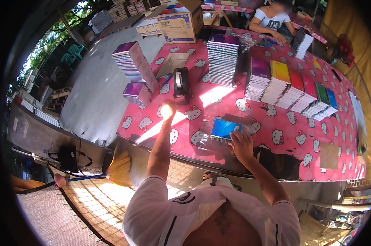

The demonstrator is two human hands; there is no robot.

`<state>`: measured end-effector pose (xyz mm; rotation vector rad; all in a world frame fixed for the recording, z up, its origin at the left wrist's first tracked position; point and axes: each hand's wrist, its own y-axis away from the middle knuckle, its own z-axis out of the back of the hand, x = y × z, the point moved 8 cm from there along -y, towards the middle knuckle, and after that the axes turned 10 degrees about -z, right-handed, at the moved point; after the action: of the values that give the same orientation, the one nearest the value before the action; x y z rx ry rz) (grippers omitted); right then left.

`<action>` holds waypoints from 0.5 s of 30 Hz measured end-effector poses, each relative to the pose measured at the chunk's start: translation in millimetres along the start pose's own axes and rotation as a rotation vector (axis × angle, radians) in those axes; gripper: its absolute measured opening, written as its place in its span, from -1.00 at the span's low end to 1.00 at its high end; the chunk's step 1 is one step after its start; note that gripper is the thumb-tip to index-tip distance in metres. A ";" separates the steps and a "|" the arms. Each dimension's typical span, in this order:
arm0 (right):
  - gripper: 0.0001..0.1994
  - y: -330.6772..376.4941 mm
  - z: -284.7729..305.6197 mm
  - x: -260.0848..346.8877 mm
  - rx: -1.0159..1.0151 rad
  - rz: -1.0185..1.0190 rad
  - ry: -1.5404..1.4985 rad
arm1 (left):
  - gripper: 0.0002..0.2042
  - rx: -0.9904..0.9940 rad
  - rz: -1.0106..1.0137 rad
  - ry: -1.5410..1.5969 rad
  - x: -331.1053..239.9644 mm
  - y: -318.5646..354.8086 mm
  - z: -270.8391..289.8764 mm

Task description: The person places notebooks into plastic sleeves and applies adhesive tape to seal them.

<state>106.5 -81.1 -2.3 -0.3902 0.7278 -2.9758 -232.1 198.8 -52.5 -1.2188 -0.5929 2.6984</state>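
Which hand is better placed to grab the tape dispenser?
Probably the left hand: it is raised just below the tape dispenser, with nothing between them. The right hand rests on the blue notebook, farther off.

Blue notebook [225, 129] under the right hand [241, 145]; pink tablecloth [275, 135] with white cat faces beneath both hands; black tape dispenser [181, 84] beyond the sunlit left hand [167, 111]

The left hand [167, 110] is washed out by sunlight, so its grip cannot be made out. The blue notebook [223, 129] is partly covered by the right hand [240, 144], perhaps at its corner.
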 end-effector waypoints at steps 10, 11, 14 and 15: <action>-0.54 3.5 7.8 -11.6 -0.068 -0.013 0.015 | -0.71 0.772 0.010 0.322 -236.3 128.3 -91.5; -0.55 3.1 8.0 -10.0 -0.072 -0.011 0.000 | -0.69 0.763 -0.042 0.155 -236.2 138.3 -98.5; -0.55 6.1 1.9 -13.1 -0.042 -0.030 -0.031 | -0.57 0.811 -0.119 -0.197 -233.8 149.1 -116.7; -0.55 7.9 -1.1 -15.1 -0.025 -0.040 -0.040 | -0.54 0.849 -0.146 -0.265 -230.2 149.7 -116.8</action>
<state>120.7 -86.0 -10.3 -0.4696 0.7635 -2.9889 15.7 35.5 -22.1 -0.5680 0.4159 2.5239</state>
